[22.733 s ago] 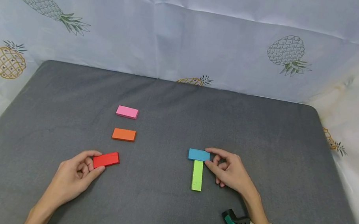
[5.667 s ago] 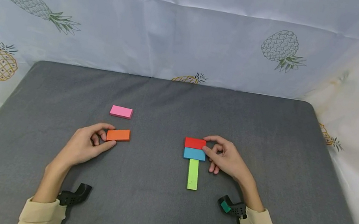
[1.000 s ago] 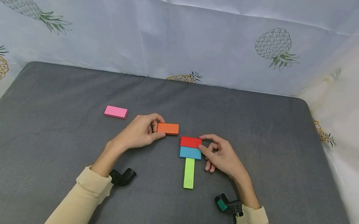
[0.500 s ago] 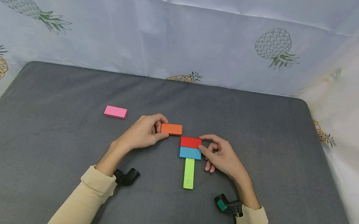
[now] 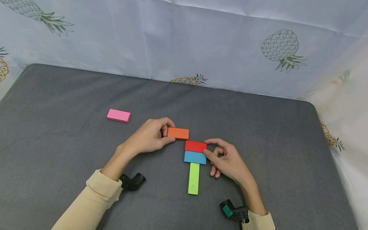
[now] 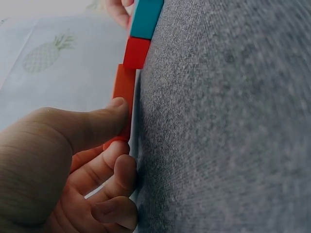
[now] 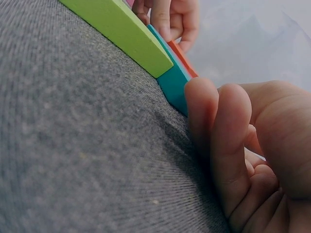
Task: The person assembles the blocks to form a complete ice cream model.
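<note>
Between thumb and fingertips, my left hand pinches an orange block by its left end. The orange block's right end lies close to the upper left corner of a red block; in the left wrist view the orange block appears to meet it. My right hand holds the red block's right end between thumb and index finger. Directly below the red block lies a blue block. A lime green block runs lengthwise down from the blue block's middle, touching it.
A pink block lies alone to the left of the left hand. Everything rests on a grey cloth-covered table. A white curtain with pineapple prints hangs behind the table. Black wrist mounts sit on both forearms.
My left hand has slid the orange block a little to the right, nearer the red block's upper left corner. The right hand and the other blocks have stayed put over the last second.
</note>
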A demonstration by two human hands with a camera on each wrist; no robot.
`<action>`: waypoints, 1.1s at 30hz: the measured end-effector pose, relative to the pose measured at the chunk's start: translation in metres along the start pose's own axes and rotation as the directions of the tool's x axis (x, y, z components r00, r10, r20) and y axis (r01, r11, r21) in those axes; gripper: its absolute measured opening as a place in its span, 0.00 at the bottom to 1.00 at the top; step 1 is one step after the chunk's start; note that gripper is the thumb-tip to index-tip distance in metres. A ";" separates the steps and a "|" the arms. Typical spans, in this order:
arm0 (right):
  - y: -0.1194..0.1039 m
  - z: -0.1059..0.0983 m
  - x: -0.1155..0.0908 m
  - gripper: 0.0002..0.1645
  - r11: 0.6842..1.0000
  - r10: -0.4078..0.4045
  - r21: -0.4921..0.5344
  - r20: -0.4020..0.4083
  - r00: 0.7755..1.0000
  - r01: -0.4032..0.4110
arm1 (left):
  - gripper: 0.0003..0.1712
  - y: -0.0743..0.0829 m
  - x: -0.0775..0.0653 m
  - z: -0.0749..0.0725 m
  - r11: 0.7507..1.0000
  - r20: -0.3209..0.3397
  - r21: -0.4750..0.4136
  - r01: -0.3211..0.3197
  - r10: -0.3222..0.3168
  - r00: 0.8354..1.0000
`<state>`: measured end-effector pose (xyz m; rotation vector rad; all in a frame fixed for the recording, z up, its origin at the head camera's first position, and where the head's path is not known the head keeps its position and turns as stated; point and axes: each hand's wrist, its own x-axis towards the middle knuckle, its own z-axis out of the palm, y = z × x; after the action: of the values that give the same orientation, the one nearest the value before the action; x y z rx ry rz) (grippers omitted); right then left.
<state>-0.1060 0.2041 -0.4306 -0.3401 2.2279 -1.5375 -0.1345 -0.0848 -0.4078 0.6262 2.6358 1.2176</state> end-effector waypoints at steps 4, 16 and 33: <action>0.000 0.000 0.000 0.22 1.000 -0.002 0.000 0.002 1.000 0.002 | 0.15 0.003 0.001 0.001 1.000 0.004 0.009 0.008 -0.008 1.000; 0.001 0.001 0.001 0.22 1.000 -0.007 -0.001 0.007 1.000 0.007 | 0.16 0.007 0.003 0.006 0.995 0.006 0.085 0.060 -0.061 0.998; 0.000 0.001 0.000 0.22 1.000 0.005 -0.007 -0.003 1.000 -0.005 | 0.17 0.008 0.004 0.011 0.991 -0.015 0.126 0.034 -0.032 0.999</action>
<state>-0.1056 0.2037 -0.4310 -0.3345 2.2351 -1.5283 -0.1325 -0.0706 -0.4094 0.5936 2.7387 1.0561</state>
